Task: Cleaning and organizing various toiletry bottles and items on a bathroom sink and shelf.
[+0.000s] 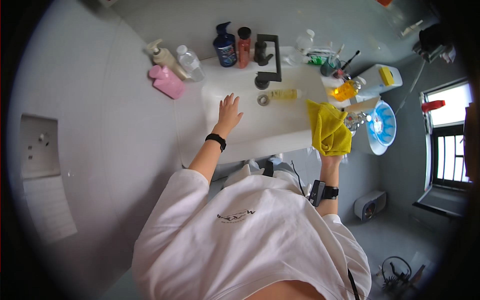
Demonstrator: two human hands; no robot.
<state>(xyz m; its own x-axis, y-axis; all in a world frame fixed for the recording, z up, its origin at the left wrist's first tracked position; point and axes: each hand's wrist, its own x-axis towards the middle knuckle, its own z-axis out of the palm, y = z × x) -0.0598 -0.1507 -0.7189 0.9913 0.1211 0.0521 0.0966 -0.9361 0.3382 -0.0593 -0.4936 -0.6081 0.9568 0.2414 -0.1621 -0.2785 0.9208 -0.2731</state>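
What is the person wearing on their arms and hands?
Both hands are bare, with no gloves. The left hand has a slim black band round its wrist. The right hand has a black strap with a small boxy black device on its wrist. Loose white short sleeves end above the elbows, so the forearms are uncovered.

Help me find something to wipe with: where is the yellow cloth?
In the head view the yellow cloth is in the right hand, over the right end of the white sink, beside the blue basin.
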